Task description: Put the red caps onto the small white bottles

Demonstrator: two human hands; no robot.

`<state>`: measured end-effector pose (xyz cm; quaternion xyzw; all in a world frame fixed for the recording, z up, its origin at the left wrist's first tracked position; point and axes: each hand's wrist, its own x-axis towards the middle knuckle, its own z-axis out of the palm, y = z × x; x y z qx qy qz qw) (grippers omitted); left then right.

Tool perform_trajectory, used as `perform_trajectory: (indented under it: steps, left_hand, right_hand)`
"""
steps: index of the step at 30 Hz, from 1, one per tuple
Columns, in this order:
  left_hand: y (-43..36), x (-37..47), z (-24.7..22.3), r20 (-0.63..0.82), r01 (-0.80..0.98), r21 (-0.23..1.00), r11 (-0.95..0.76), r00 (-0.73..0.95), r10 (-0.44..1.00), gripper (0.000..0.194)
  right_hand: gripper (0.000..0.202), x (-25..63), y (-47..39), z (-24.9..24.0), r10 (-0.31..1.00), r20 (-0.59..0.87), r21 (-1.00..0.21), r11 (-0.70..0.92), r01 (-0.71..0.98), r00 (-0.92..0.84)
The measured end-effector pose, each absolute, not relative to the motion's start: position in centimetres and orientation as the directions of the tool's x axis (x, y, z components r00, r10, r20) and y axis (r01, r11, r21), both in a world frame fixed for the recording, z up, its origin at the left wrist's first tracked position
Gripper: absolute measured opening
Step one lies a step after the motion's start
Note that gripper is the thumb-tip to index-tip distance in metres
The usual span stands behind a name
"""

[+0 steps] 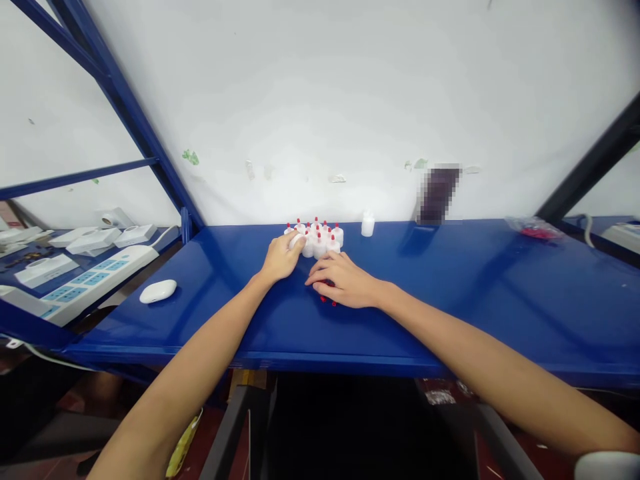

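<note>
My left hand [281, 258] is closed around a small white bottle [299, 241], at the left edge of a cluster of similar bottles. The clustered white bottles [320, 248] stand close together, many topped with red tips. My right hand [343, 279] is palm down in front of the cluster, fingers stretched and slightly apart. Under its fingers lie loose red caps [324, 299], partly hidden by the hand. No object shows between those fingers.
A lone white bottle [368, 225] stands near the wall, with a blurred dark phone-like object [439, 195] leaning farther right. On the blue table [450, 293] are a white earbud case [158, 291] and a plastic bag with red pieces [537, 229]. A power strip [97, 280] lies left.
</note>
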<state>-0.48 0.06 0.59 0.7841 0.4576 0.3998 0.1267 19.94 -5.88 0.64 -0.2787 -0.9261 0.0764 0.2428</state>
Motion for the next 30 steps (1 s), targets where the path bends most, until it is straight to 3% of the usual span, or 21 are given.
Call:
perform_trajectory:
  steps: [7,12,15,22,30]
  left_hand:
    - [-0.1,-0.3,0.6,0.479,0.665,0.498,-0.557,0.324,0.816,0.04]
    - [-0.3,-0.6,0.7,0.479,0.646,0.464,-0.606,0.392,0.785,0.043]
    - [-0.7,-0.4,0.9,0.463,0.638,0.434,-0.636,0.447,0.765,0.043]
    - [-1.5,-0.2,1.5,0.428,0.659,0.35,-0.666,0.52,0.739,0.038]
    - [-2.0,0.5,2.0,0.332,0.804,0.267,-0.532,0.441,0.834,0.044]
  right_hand:
    - [0.022,19.2,-6.1,0.4,0.565,0.432,-0.25,0.824,0.509,-0.703]
    - [0.017,19.6,-5.1,0.5,0.62,0.707,-0.439,0.762,0.477,-0.339]
    - [0.009,19.8,-5.0,0.8,0.641,0.74,-0.516,0.735,0.44,-0.202]
    - [0.019,19.6,-5.4,0.6,0.65,0.708,-0.532,0.748,0.397,-0.275]
    - [0.033,19.7,-6.3,1.2,0.615,0.615,-0.285,0.757,0.588,-0.493]
